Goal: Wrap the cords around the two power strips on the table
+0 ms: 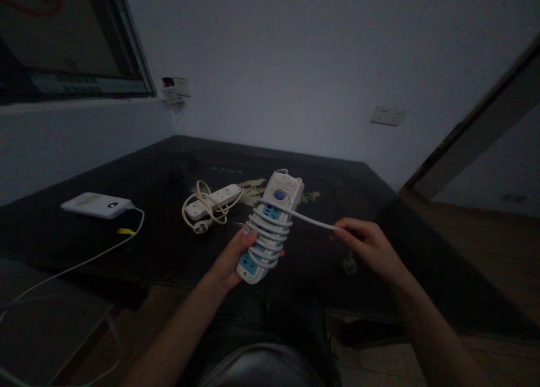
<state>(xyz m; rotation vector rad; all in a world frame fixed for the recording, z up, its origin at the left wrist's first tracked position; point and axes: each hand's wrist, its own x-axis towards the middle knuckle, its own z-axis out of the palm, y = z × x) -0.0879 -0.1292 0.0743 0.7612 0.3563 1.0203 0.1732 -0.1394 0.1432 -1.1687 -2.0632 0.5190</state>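
Observation:
A white power strip (285,185) with blue socket faces and a blue switch is held tilted above the dark table. My left hand (236,257) is closed around its lower part, the thumb on top. Several turns of white cord (270,235) are wrapped round the strip's body. From the uppermost turn the cord runs taut to the right, where my right hand (363,241) pinches it between thumb and fingers. Below that hand dangles the plug (349,264), dim and blurred.
On the black table (320,286) lies a second white power strip (225,196) with its cord looped loosely over it. A white power bank (97,205) with a cable sits at the left, near a yellow scrap (126,231). Wall sockets (387,116) are behind.

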